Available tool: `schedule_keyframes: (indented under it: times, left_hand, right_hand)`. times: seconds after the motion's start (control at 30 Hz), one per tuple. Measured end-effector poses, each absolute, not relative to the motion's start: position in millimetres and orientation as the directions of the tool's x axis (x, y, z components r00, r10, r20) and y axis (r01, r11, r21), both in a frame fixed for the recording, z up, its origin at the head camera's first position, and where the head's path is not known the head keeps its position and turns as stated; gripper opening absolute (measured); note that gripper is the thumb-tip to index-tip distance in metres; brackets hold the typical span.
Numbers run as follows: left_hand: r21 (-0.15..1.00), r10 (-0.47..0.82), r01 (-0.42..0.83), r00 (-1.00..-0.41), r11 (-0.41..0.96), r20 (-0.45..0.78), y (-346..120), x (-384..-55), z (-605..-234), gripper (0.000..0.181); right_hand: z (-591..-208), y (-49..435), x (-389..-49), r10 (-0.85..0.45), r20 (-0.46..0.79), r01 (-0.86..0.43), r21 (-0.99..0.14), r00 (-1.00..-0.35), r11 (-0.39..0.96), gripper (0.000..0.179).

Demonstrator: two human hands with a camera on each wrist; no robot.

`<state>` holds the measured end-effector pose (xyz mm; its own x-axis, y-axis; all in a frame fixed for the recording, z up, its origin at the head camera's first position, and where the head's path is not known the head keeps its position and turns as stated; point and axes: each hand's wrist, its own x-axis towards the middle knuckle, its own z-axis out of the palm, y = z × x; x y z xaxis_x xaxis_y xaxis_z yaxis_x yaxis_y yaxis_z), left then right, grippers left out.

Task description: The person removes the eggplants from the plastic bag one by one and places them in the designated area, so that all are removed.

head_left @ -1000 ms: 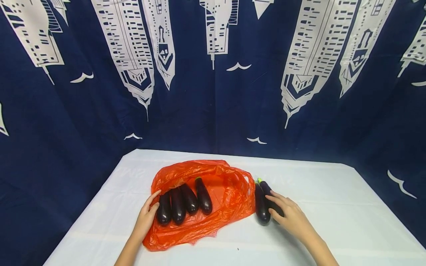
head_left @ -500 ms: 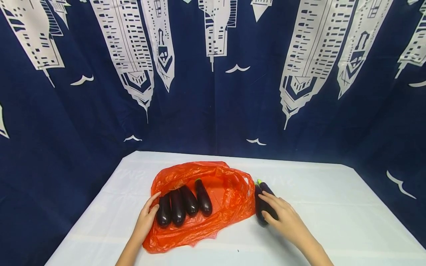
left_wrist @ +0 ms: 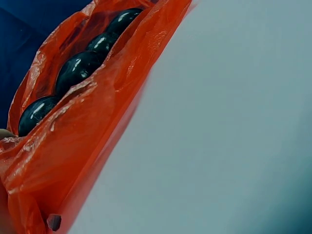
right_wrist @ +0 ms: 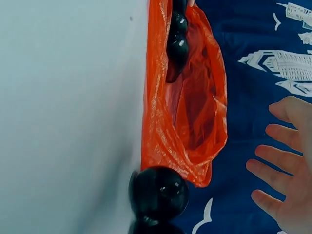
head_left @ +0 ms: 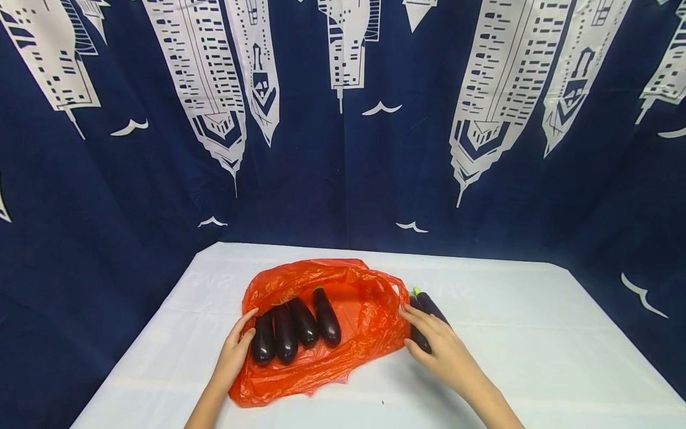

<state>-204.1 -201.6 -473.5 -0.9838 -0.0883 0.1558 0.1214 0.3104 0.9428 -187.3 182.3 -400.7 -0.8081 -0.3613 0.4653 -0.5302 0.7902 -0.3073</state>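
Observation:
A red plastic bag (head_left: 370, 333) lies spread on the white table with its mouth toward me. Several dark eggplants (head_left: 286, 336) rest side by side in its left half. My left hand (head_left: 231, 353) holds the bag's left edge, close to the leftmost eggplant; in the left wrist view most of that hand is out of frame. Right of the bag lie two more eggplants, a nearer one (head_left: 420, 341) and a farther one (head_left: 433, 307). Over them hovers my right hand (head_left: 443, 353), fingers spread and holding nothing, partly covering both. The right wrist view shows its fingers apart from everything.
The white table (head_left: 536, 333) extends to both sides of the bag. A dark blue curtain (head_left: 343, 190) with white building prints hangs behind the table's far edge. A tiny dark speck (head_left: 383, 402) lies near the front.
My right hand has moved left across the two loose eggplants, toward the bag's right edge. The left hand and the bag stay in place.

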Motion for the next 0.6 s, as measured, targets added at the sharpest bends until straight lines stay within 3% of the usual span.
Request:
schedule_keyframes:
  times: [0.6]
  left_hand:
    - [0.944, -0.090, 0.104, -0.986, 0.313, 0.139, -202.1, -204.2, -473.1, 0.043]
  right_hand:
    - [-394.7, 154.7, -192.6, -0.384, 0.458, -0.556, -0.334, -0.802, 0.761, 0.046]
